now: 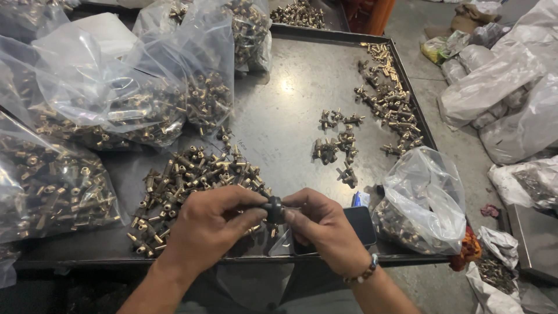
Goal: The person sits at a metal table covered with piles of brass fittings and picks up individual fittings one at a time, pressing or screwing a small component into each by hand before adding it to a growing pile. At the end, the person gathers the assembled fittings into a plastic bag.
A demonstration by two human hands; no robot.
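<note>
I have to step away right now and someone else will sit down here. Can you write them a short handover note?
Left hand and right hand pinch one small dark round part between them, above the front edge of the metal tray.
Loose brass fittings are heaped by the left hand; small groups lie mid-tray.
Clear bags of fittings sit left, another bag right.
Phone under the right hand.
Much loose brass remains.

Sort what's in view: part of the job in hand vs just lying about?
In hand: left hand and right hand pinch a black knob; brass fittings pile; small fitting groups; bagged fittings; metal tray.

Lying about: phone; floor bags; red scrap.
</note>
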